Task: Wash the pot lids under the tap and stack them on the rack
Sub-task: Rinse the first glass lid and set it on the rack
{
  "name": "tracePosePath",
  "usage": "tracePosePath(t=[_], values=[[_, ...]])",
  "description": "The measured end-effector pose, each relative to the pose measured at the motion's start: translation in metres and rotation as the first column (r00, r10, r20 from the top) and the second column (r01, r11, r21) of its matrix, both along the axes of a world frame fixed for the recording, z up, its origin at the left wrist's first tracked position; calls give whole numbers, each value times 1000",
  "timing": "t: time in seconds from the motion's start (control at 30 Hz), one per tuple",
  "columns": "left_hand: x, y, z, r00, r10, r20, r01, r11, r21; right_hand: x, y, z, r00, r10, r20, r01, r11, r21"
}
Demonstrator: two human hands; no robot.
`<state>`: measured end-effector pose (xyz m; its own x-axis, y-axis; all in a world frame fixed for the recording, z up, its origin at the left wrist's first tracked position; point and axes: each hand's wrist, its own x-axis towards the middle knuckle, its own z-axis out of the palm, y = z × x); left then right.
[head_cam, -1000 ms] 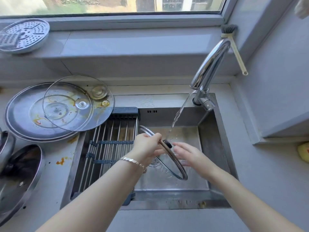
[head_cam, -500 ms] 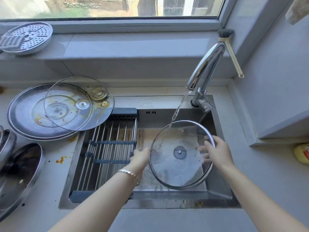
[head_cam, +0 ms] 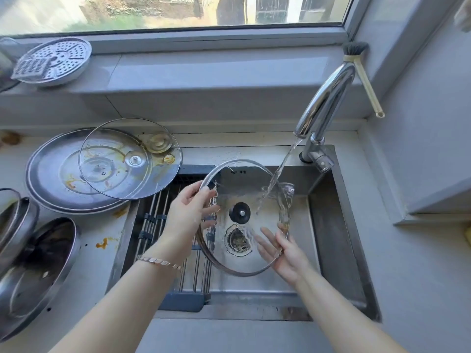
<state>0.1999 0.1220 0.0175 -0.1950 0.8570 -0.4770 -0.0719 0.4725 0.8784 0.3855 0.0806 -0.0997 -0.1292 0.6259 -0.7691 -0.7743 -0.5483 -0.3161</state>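
Glass lid (head_cam: 240, 212) hangs tilted over the sink (head_cam: 328, 225), under the stream from the tap (head_cam: 323, 103) — left hand (head_cam: 190, 215) grip clenched on its left rim, right hand (head_cam: 283, 250) flat and released against the lower right edge. Rotate the rim through the water slowly — wet glass likely slips.

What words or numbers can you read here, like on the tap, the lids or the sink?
There are none: no word, number, brand or sign can be read in this picture.
The tap, the glass lid under the water and the dirty lid on the counter are all plain.
The small dark marks on the back wall of the sink are too small to tell; they look like holes, not letters.
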Motion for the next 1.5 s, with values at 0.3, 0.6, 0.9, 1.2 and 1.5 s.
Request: tracePosePath(t=[0.3,0.6,0.9,1.2,1.5], values=[[4,0,-68,940,210,271,-138,955,-263,38,48,83,667,58,743,-404,866,295],[48,-10,-92,897,179,405,58,858,-510,72,62,108,410,173,896,-535,841,82],[33,11,-49,990,-20,-137,5,994,-109,90,47,16,440,357,824,-413,895,-167],[13,7,-32,951,-26,-309,27,1000,-1,75,127,16,543,-42,839,-132,982,135],[5,-7,-31,970,15,-243,-28,998,-50,35,126,57,298,324,898,-464,871,-160]])
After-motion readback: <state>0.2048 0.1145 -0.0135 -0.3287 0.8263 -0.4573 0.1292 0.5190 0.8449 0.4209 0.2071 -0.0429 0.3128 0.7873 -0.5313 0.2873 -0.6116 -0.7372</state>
